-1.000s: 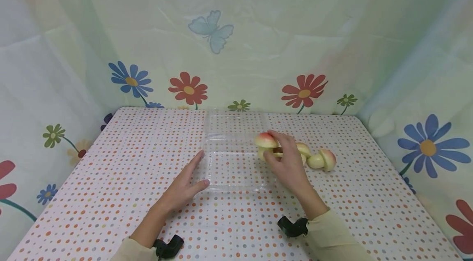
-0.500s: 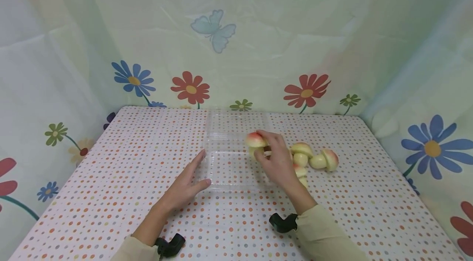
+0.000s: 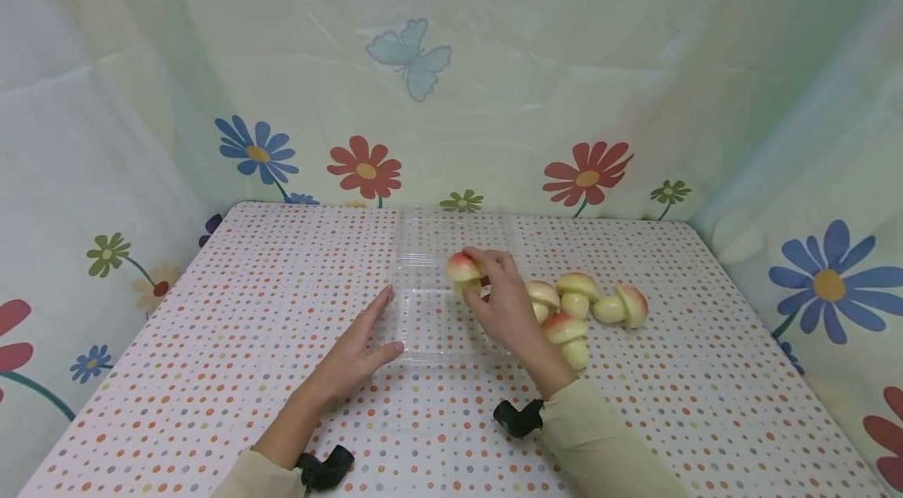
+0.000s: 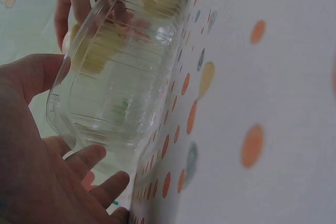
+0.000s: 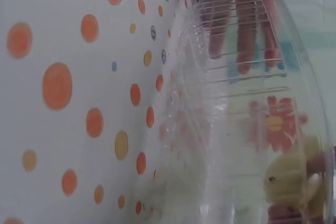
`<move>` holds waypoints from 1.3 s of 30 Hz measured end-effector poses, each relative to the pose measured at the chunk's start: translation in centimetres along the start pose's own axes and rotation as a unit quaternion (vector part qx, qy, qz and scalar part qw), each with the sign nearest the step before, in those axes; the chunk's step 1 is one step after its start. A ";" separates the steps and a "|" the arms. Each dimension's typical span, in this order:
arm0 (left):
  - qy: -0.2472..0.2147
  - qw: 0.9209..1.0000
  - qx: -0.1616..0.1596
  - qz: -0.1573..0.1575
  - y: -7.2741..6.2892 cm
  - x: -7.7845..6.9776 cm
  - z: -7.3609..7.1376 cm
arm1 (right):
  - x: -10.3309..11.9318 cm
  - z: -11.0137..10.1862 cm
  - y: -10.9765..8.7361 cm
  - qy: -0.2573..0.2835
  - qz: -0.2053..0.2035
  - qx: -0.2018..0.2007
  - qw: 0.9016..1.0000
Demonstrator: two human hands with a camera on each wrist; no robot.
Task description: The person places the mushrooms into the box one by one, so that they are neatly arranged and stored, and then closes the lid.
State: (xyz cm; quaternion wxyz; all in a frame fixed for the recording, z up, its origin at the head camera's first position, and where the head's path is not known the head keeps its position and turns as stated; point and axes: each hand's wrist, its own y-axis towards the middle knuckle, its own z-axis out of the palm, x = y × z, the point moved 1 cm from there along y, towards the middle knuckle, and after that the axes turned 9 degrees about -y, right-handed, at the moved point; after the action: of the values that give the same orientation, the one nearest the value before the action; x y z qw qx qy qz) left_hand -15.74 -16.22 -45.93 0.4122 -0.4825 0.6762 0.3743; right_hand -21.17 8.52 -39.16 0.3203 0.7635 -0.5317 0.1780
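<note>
A clear plastic clamshell box (image 3: 423, 337) lies on the table with its lid (image 3: 455, 231) folded back away from me. My left hand (image 3: 347, 361) rests along the box's left side, fingers extended; in the left wrist view its thumb (image 4: 50, 74) touches the rim. My right hand (image 3: 502, 302) pinches a toy mushroom (image 3: 462, 269) with a pink-tinged cap, held upright over the box. Through the clear wall the right wrist view shows the pale stem of that mushroom (image 5: 286, 179). Its lower end is partly hidden by the fingers.
Right of the box lie several more mushrooms: one (image 3: 543, 296) beside the right hand, one (image 3: 577, 294) behind, one on its side (image 3: 622, 306), and one nearest me (image 3: 567, 337). The dotted tablecloth (image 3: 247, 310) meets a flowered curtain (image 3: 494, 106) at the back.
My right hand has carried the mushroom leftward from the box's right edge to over its middle, uncovering the mushrooms behind it. The left hand has stayed at the box's side.
</note>
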 end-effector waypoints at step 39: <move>-0.004 1.000 0.005 -0.005 -0.1 -0.1 0.0 | 3.0 4.7 1.9 -0.061 -0.022 0.052 0.997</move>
State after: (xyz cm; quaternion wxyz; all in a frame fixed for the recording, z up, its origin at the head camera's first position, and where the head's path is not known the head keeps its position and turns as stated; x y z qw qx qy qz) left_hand -15.67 -16.18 -45.90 0.4190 -0.4821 0.6743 0.3706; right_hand -22.12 2.81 -40.23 0.2514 0.7999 -0.5236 0.1513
